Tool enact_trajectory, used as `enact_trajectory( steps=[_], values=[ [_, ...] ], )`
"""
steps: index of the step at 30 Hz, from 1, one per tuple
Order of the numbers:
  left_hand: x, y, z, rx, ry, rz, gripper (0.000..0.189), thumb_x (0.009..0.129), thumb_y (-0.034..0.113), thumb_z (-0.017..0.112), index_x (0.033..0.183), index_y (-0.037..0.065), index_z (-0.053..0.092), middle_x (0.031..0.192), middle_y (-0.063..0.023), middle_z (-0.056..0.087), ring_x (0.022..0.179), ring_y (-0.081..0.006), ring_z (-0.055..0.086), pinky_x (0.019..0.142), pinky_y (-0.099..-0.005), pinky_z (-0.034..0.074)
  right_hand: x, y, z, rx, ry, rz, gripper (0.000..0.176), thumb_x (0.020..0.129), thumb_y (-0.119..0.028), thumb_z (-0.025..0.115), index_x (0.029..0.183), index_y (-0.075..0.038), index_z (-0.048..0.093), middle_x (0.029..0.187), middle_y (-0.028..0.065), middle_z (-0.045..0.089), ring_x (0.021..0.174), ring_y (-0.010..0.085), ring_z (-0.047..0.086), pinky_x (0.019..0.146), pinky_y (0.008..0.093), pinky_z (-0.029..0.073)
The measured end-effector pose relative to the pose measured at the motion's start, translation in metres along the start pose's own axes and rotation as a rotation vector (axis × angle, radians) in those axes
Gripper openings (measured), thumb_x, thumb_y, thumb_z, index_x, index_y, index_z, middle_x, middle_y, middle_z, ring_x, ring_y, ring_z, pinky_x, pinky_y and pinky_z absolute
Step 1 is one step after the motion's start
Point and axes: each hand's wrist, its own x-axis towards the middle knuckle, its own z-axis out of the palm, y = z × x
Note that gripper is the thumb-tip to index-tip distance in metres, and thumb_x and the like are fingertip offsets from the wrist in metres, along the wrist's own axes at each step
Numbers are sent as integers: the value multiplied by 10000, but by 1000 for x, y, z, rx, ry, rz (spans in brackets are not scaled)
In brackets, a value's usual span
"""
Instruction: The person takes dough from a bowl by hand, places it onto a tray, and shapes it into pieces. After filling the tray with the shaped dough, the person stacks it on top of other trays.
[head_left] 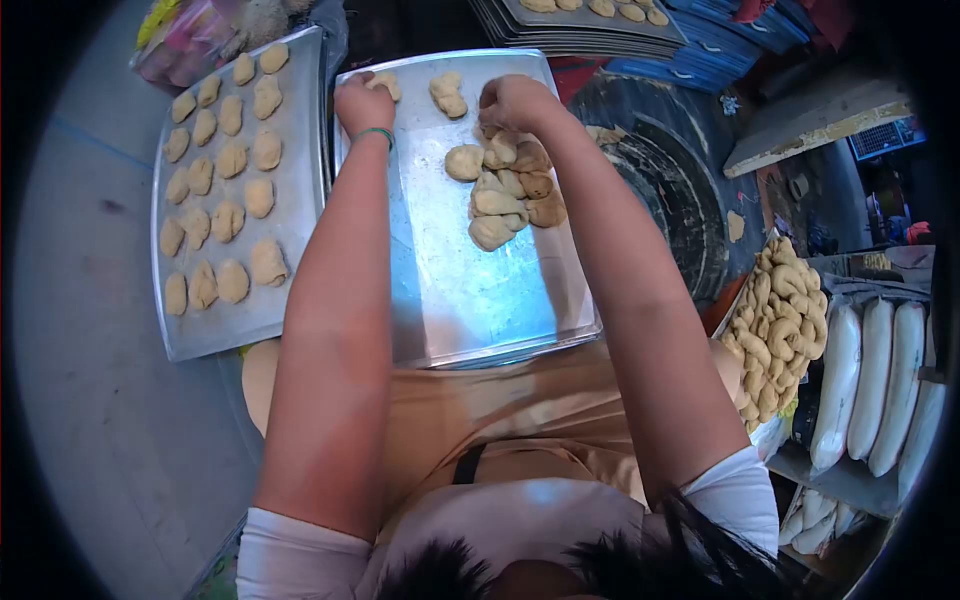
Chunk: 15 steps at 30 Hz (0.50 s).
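Observation:
At the far left corner of a metal tray [430, 310] in front of me, my left hand [362, 104] has its fingers curled against a piece of dough [387, 86]. My right hand [518, 103] is bent down with closed fingers at the top of a heap of dough pieces [497, 200], touching dough there; its fingertips are partly hidden. Between the hands lies a separate lumpy dough piece [448, 95]. A rounder dough piece [463, 162] sits beside the heap's left edge.
To the left, another metal tray [215, 338] carries rows of dough pieces. Stacked trays [580, 38] with dough stand at the back. A pile of twisted dough [780, 320] is at my right, beside long white wrapped packages [870, 385]. A round dark surface [660, 190] lies beyond my right arm.

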Motion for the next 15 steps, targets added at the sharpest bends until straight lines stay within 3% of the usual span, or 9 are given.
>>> enact_trajectory(
  steps=[1, 3, 4, 6, 7, 9, 10, 12, 15],
  values=[
    [7, -4, 8, 26, -14, 26, 324, 748, 193, 642, 1035, 54, 702, 979, -227, 664, 944, -359, 634, 874, -401, 487, 7, 5, -3, 8, -121, -22, 383, 659, -268, 711, 1017, -132, 696, 940, 157, 678, 909, 311, 646, 817, 382, 511],
    [19, -13, 16, 89, -37, 77, 342, 736, 202, 659, 1052, 79, 701, 1012, -211, 655, 1012, -352, 604, 899, -405, 471, 19, 5, -1, 118, 112, -12, 372, 651, -271, 732, 994, -129, 700, 897, 163, 674, 881, 310, 650, 796, 384, 517],
    [9, 6, 3, 194, -14, 29, 384, 720, 224, 684, 1091, 129, 692, 1117, -173, 611, 1140, -335, 524, 958, -401, 426, 26, 1, -4, 153, 202, 20, 370, 653, -268, 731, 995, -131, 699, 910, 161, 675, 889, 309, 648, 804, 382, 515],
    [-1, 30, -9, 189, -68, 295, 396, 736, 241, 678, 1124, 162, 676, 1160, -142, 583, 1178, -326, 490, 970, -445, 398, 37, -5, -4, 135, 355, 19, 341, 675, -232, 719, 1006, -150, 701, 934, 146, 670, 950, 311, 630, 839, 384, 508],
    [-6, 41, -15, 187, -95, 432, 402, 744, 250, 675, 1140, 178, 669, 1182, -127, 569, 1196, -321, 473, 977, -466, 384, 43, -4, 0, 142, 333, 58, 332, 684, -218, 713, 1010, -155, 701, 957, 146, 662, 966, 313, 623, 846, 386, 506],
    [-33, 67, -19, 345, -408, 414, 385, 778, 272, 648, 1154, 190, 658, 1174, -103, 579, 1188, -310, 479, 971, -521, 352, 51, -2, 11, 149, 287, 137, 316, 701, -188, 701, 1017, -163, 701, 1002, 146, 646, 999, 318, 611, 861, 392, 503],
    [-41, 73, -20, 420, -567, 396, 377, 794, 283, 634, 1161, 196, 652, 1170, -90, 585, 1184, -304, 482, 968, -548, 336, 51, -2, 13, 107, 248, 78, 314, 709, -178, 695, 1024, -166, 699, 1021, 148, 635, 1001, 322, 609, 862, 395, 503],
    [-45, 63, -14, 463, -464, 439, 372, 823, 310, 606, 1179, 209, 640, 1167, -79, 588, 1194, -298, 474, 962, -584, 301, 48, -1, 15, 11, 160, -42, 312, 726, -156, 683, 1037, -171, 694, 1060, 150, 612, 1005, 330, 605, 862, 402, 503],
    [-39, 51, -1, 571, -318, 454, 382, 847, 380, 581, 1198, 240, 633, 1147, -56, 605, 1212, -283, 463, 970, -578, 260, 43, -4, 18, 167, 419, 28, 341, 728, -150, 681, 1069, -163, 683, 1100, 161, 619, 1003, 338, 604, 867, 402, 499]
  ],
)
